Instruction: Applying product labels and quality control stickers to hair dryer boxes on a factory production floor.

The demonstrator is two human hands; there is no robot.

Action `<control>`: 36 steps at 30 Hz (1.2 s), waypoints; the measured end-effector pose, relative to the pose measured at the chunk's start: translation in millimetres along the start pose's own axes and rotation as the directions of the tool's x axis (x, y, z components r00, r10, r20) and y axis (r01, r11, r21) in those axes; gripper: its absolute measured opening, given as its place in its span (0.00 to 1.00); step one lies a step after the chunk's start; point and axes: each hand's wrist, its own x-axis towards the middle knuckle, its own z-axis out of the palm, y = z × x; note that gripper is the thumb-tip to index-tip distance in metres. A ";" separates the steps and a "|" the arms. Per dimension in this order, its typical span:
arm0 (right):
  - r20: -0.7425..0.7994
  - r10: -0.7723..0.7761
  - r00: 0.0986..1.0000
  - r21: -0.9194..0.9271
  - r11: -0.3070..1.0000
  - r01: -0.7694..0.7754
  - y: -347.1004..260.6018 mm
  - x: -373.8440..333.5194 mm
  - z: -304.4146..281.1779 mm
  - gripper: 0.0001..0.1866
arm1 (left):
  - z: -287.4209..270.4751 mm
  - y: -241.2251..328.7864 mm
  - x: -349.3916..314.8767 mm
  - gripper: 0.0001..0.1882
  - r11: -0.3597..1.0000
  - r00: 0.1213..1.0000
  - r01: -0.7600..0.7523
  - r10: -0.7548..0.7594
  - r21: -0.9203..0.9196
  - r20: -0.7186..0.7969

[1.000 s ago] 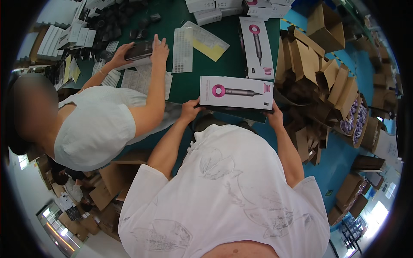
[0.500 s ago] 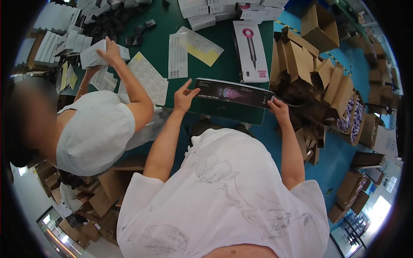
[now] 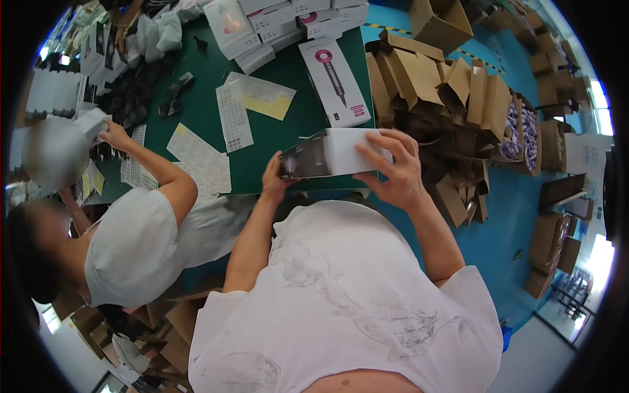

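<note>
Between my hands, just above the near edge of the table, is a long hair dryer box [image 3: 342, 152], turned so that a dark printed side and a plain white side show. My left hand [image 3: 273, 179] grips its dark left end, fingers partly hidden behind it. My right hand [image 3: 398, 168] clasps the white right end, its fingers bent over the face and the thumb low. Beyond the held box, a second hair dryer box [image 3: 335, 80] lies on the green table [image 3: 278, 141], with a pink and grey dryer pictured on top.
Sticker sheets [image 3: 234, 116] lie left of the second box. White boxes [image 3: 268, 26] are stacked at the back, black parts [image 3: 173, 98] scattered leftward. A co-worker [image 3: 141, 242] at my left holds a small white box. Open cartons [image 3: 426, 78] crowd the right side.
The held box has been turned from its dark printed side to show a white side. My right hand has shifted onto its end. The view has swung right; the co-worker's box moved left.
</note>
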 end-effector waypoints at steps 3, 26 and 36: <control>-0.048 -0.041 0.998 0.215 0.975 0.051 -18.5 29.3 -2.8 0.34 | 17.6 -29.9 20.9 0.26 0.996 0.979 0.080 -0.073 -0.028 0.190; -0.011 -0.088 0.996 0.176 0.980 0.089 0.8 32.0 38.9 0.37 | 16.9 -46.4 76.0 0.22 0.715 0.949 -0.308 0.188 0.627 0.251; 0.150 -0.009 0.989 -0.043 0.999 0.016 -10.1 40.3 23.4 0.29 | 11.6 4.2 78.3 0.20 0.838 0.985 0.071 -0.143 0.540 0.093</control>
